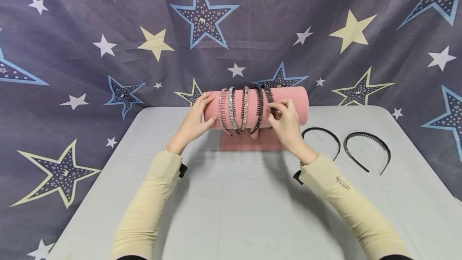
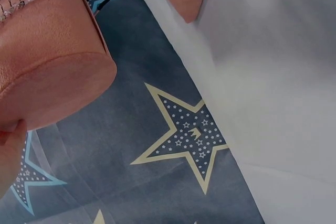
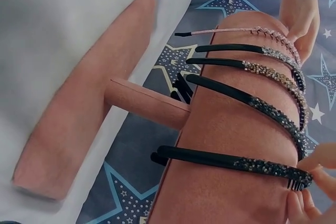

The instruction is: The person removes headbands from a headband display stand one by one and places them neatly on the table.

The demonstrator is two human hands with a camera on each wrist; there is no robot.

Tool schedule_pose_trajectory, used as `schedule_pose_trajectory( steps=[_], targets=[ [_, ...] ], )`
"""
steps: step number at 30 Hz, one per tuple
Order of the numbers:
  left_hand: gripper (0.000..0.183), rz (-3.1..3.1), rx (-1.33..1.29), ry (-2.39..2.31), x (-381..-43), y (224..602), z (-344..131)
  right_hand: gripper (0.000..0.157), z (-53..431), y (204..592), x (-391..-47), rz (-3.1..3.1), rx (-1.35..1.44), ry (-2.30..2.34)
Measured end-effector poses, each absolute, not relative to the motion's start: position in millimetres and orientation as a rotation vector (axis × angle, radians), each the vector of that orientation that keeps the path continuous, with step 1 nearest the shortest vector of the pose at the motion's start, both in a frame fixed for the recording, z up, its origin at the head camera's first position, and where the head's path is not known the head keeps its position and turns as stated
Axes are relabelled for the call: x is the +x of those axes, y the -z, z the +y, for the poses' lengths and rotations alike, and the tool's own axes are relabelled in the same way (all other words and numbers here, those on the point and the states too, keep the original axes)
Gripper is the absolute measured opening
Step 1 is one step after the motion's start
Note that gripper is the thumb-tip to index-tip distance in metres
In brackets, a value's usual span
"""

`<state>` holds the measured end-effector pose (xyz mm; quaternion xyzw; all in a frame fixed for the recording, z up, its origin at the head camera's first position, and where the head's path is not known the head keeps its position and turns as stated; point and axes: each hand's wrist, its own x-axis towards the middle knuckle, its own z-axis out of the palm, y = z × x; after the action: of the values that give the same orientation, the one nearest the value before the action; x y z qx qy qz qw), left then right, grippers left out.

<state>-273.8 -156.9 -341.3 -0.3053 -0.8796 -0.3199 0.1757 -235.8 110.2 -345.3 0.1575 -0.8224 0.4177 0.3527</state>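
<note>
Headband (image 3: 226, 159) is likely getting straightened, right hand (image 1: 286, 121) pinching it, left hand (image 1: 194, 119) holding the roll (image 3: 231, 124), next probably needing gentle letting-go

The pink roll (image 3: 236, 121) looks like matt velvet with a short nap, as does its base (image 3: 79, 106). The black headband (image 3: 210, 157) has smooth, plastic-looking ends and a rough, glittering crust; the gold headband (image 3: 265, 72) sparkles just as roughly. Tablecloth (image 1: 223, 212) and sleeves (image 1: 140, 208) are matt cloth, the curtain (image 1: 122, 7) creased fabric.
</note>
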Motion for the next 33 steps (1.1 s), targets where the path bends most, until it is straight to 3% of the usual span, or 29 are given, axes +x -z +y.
schedule_pose_trajectory(
  steps=[33],
  targets=[
    [0.057, -2.468, -0.891, 0.904, -276, 342, -158, 0.030, 125, 327, -239, -2.252, 0.301, -1.379]
  ],
)
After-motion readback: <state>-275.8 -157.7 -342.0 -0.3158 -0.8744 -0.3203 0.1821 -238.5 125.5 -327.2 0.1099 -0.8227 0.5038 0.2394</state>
